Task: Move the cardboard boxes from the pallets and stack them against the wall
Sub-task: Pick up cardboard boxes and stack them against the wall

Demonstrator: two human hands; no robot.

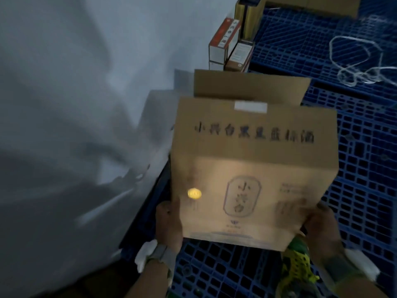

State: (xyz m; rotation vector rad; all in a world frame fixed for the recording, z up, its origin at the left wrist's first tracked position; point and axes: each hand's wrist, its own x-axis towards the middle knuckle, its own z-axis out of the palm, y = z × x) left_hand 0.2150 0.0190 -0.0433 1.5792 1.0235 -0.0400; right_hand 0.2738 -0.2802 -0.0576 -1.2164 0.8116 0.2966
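Note:
I hold a brown cardboard box (253, 168) with dark printed characters and a round yellow sticker, gripped at its near lower corners. My left hand (168, 224) clasps its left edge; my right hand (318, 226) clasps its right edge. The box hangs over a blue plastic pallet (365, 168), close to the pale wall (75, 93) on the left. Behind it stands another plain cardboard box (247, 84) beside the wall.
Small red-and-white and brown product cartons (227, 44) lean by the wall further back. Loose white strapping (361, 61) lies on the far pallet. Another cardboard box (311, 5) sits at the top edge. A green-yellow shoe (298, 265) stands on the pallet below the box.

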